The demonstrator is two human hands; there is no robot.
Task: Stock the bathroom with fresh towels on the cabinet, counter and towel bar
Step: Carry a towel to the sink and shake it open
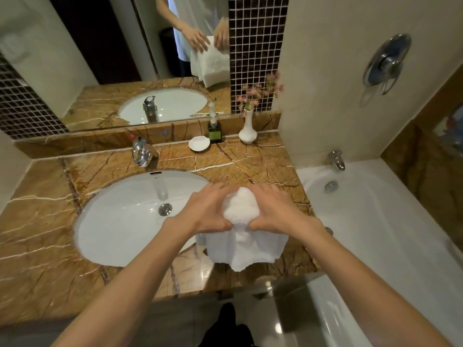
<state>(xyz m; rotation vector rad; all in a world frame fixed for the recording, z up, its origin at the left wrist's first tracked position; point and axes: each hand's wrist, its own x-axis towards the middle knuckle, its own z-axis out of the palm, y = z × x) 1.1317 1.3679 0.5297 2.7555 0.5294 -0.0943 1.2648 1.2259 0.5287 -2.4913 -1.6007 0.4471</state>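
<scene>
— Left forearm (140, 271) and right forearm (350, 271), bare all the way to the near edge. Clothing?
— In the far mirror (87, 46), a pale top (181, 43); near the bottom, a dark trouser leg (226, 321).

Towel (244, 246) in grip: white terry cloth, looking fluffy, matt. Counter (37, 221) under grip: brown veined marble, polished, reflecting light. Sink (120, 221) left of grip: glazed ceramic, shining smooth. Faucet (141, 151) beyond: chrome, gleaming.

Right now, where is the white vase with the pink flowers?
In the head view, the white vase stands at the back right of the counter, just right of the dark soap bottle.
</scene>
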